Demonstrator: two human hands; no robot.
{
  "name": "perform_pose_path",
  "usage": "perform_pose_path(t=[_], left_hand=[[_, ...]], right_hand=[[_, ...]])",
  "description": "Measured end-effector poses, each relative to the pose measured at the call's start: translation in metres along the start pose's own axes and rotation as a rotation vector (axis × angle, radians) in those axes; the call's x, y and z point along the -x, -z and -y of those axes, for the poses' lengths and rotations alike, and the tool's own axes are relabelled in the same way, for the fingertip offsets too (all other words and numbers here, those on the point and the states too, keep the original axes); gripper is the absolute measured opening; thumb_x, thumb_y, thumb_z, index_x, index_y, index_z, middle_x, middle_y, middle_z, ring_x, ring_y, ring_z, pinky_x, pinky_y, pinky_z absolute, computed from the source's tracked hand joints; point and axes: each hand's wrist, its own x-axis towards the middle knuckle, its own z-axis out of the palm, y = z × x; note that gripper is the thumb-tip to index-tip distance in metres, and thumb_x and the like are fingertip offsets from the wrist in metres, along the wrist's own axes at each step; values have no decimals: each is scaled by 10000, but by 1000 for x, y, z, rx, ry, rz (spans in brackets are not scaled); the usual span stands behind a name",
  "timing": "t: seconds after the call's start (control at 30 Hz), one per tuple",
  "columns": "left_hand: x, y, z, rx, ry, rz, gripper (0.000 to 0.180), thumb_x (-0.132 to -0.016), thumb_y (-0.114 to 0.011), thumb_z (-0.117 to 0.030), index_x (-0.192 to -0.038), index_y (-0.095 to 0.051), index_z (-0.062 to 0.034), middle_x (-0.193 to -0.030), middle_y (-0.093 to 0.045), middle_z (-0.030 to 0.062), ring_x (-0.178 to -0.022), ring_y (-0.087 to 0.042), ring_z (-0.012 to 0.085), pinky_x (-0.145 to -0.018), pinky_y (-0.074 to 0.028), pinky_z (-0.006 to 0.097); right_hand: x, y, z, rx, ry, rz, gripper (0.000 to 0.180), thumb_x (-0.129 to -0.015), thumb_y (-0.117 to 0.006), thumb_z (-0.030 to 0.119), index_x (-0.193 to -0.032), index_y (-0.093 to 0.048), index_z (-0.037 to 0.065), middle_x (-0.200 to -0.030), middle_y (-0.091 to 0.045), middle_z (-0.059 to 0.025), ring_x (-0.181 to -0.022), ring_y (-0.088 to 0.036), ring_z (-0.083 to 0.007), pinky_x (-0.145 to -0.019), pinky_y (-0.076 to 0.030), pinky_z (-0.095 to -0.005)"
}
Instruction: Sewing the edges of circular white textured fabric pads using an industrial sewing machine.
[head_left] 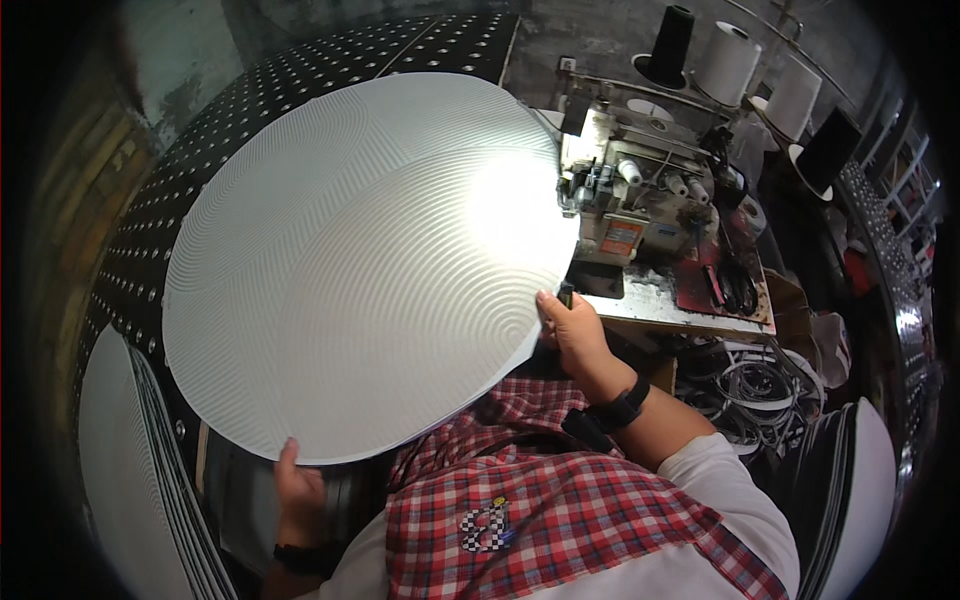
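Note:
A large light-grey oval mat with curved ridges lies across the table in front of me. Its right edge reaches the needle area of an overlock sewing machine, whose lamp throws a bright spot on it. At the mat's near left rim my left hand is closed on the edge, thumb on top and fingers hidden below. My right hand pinches the right rim just in front of the machine. A small dark item shows beside its index finger; what it is I cannot make out.
Thread cones, white and black, stand behind the machine. Black-handled scissors lie on its red plate. Grey strips are heaped below. Stacked mats stand at left and right. The black table is studded.

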Motion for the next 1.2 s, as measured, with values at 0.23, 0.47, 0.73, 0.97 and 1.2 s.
perform_pose_path(t=[0.23, 0.47, 0.73, 0.97, 1.2], left_hand=[[0, 0, -9, 93, -67, 41, 415, -859, -398, -137, -1222, -339, 53, -1202, -445, 148, -1094, -464, 246, -942, -354, 376], [-2, 16, -14, -320, 125, 193, 390, -878, -398, -197, -1196, -374, 27, -1159, -484, 137, -1102, -459, 227, -961, -338, 362], [-12, 19, -29, -104, -32, -59, 382, -832, -466, -156, -1166, -419, 24, -1152, -491, 116, -1069, -477, 208, -913, -368, 320], [-16, 16, -32, 21, -107, -11, 404, -822, -499, -161, -1169, -409, 26, -1155, -500, 109, -1046, -497, 207, -913, -375, 320], [-17, 32, -31, -666, 191, 94, 368, -843, -457, -163, -1164, -416, 13, -1161, -496, 110, -1035, -503, 210, -903, -381, 325]], right_hand=[[11, 6, -5, 19, 11, 4, 252, -794, -610, 298, -835, -524, 65, -619, -499, 4, -456, -446, -80, -396, -326, -197], [9, 34, -3, 50, 397, -256, 219, -808, -616, 218, -727, -490, 58, -679, -466, 12, -604, -404, -90, -568, -350, -216], [-41, 78, 12, 921, 560, -426, 314, -678, -675, 219, -650, -446, 5, -717, -504, -136, -674, -483, -257, -636, -400, -353], [-42, 74, 0, 1229, 607, -320, 297, -628, -678, 132, -841, -542, -24, -861, -531, -194, -823, -517, -348, -742, -428, -402], [-41, 79, -9, 1142, 780, -407, 326, -637, -686, 183, -839, -540, -29, -988, -516, -199, -928, -488, -346, -808, -404, -405]])
